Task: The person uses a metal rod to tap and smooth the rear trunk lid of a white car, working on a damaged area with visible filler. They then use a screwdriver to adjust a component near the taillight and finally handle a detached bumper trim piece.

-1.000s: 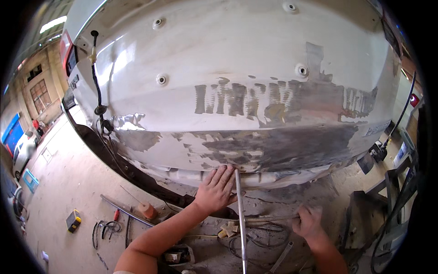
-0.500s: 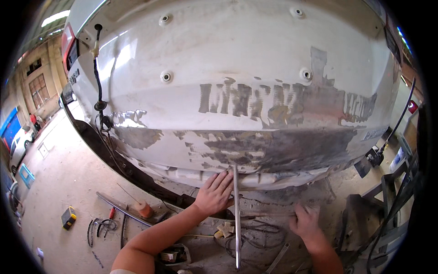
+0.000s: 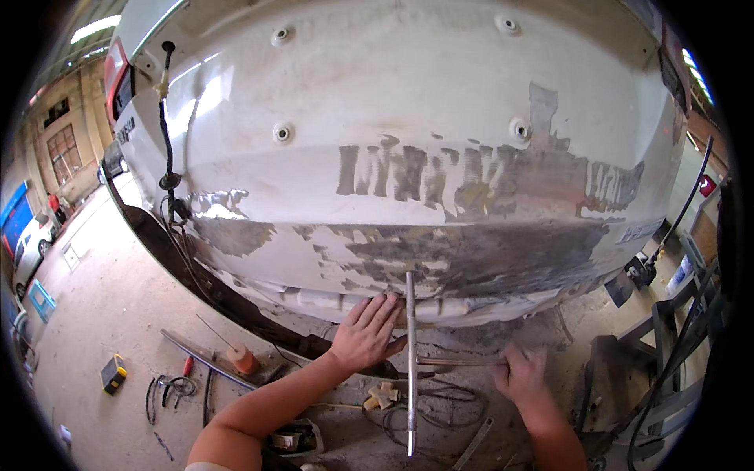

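Note:
The white rear panel of a vehicle (image 3: 393,94) has patchy grey sanded areas (image 3: 518,255) along its lower half. My left hand (image 3: 369,330) lies with fingers stretched at the panel's lower lip (image 3: 463,306), just left of an upright metal bar (image 3: 411,392). A horizontal handle (image 3: 459,362) joins that bar, forming a T-shaped tool whose top end overlaps the sanded area in view. My right hand (image 3: 520,373), slightly blurred, is closed round the handle's right end.
A black cable (image 3: 165,125) hangs at the panel's left. On the floor lie a yellow-black tool (image 3: 114,373), a red-handled screwdriver (image 3: 188,366), rods and wires. Dark metal stands (image 3: 660,337) occupy the right. A white car (image 3: 33,247) and a person in red (image 3: 57,206) are far left.
The bar has risen a little against the panel, its top now higher on the sanded area. My right hand has shifted slightly left and up with the handle; my left hand stays at the lip.

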